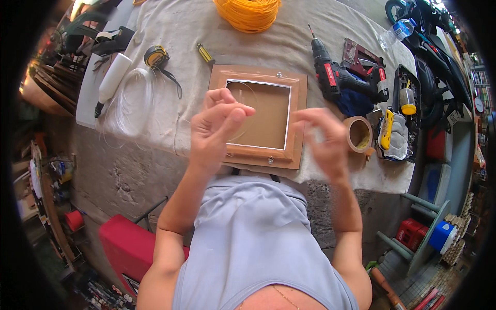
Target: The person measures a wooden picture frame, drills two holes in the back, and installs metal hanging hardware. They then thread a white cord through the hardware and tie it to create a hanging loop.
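Clear line held over the frame
Both hands (217, 126) (325, 142) pinch thin clear line (243, 111) above the wooden frame (258, 116); best kept taut.

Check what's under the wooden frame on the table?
The wooden frame lies on a pale cloth covering the table. Brown backing fills its opening. The left hand hides its left edge.

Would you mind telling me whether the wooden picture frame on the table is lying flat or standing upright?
Lying flat. The wooden picture frame rests back side up on the cloth-covered table, its brown backing board facing the camera.
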### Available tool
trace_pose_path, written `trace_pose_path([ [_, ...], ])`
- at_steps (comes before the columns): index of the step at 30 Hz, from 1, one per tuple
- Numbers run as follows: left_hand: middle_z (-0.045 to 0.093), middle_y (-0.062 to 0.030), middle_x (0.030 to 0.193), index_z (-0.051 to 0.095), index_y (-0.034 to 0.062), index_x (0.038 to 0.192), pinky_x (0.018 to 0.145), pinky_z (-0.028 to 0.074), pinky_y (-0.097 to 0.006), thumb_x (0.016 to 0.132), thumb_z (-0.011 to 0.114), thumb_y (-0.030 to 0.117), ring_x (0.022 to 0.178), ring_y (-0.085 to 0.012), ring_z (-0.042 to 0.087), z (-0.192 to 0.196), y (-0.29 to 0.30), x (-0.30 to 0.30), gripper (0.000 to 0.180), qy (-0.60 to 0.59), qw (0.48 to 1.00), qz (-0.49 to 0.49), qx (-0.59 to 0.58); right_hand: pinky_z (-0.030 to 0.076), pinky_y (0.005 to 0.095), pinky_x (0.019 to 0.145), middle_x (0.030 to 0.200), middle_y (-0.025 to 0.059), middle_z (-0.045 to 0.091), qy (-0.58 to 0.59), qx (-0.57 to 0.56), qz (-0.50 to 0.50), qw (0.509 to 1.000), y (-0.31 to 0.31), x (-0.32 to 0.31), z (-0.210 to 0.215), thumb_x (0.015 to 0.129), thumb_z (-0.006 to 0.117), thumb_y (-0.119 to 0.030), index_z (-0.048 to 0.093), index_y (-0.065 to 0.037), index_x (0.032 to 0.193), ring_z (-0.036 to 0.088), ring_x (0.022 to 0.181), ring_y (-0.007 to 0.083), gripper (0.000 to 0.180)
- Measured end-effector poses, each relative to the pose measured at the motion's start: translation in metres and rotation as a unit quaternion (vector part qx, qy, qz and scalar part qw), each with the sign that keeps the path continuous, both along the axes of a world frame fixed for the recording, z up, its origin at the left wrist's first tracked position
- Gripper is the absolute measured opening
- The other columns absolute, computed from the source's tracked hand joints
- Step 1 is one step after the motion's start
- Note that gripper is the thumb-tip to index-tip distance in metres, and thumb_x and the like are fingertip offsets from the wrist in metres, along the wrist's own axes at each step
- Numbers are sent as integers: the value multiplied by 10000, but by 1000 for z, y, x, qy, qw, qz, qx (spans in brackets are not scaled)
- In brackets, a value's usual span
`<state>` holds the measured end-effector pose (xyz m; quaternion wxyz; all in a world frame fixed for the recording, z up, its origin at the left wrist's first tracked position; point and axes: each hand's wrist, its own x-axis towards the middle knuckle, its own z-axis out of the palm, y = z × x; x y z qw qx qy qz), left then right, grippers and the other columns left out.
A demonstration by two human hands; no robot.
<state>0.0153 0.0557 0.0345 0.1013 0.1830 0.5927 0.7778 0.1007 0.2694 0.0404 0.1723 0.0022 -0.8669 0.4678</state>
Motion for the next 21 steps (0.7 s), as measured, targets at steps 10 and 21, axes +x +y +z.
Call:
trace_pose_path([
  [10, 514, -49, 1032, 699, -24, 927, 715, 460, -247, 928, 597, 151, 859, -103, 512, 8, 4, 7, 202, -33, 998, 44, 3, 505, 282, 640, 797, 140, 652, -7, -177, 83, 981, -81, -30, -7, 860, 638, -48, 667, 8, 968, 643, 684, 237, 125],
  [21, 594, -184, 1136, 576, 9, 1189, 977, 391, -460, 757, 727, 207, 1100, -315, 552, 6, -108, -19, 499, 292, 641, 113, -701, 530, 285, 685, 834, 132, 685, -23, -507, 48, 860, -50, -30, -3, 928, 586, -78, 644, 59, 1055, 664, 725, 188, 196],
])
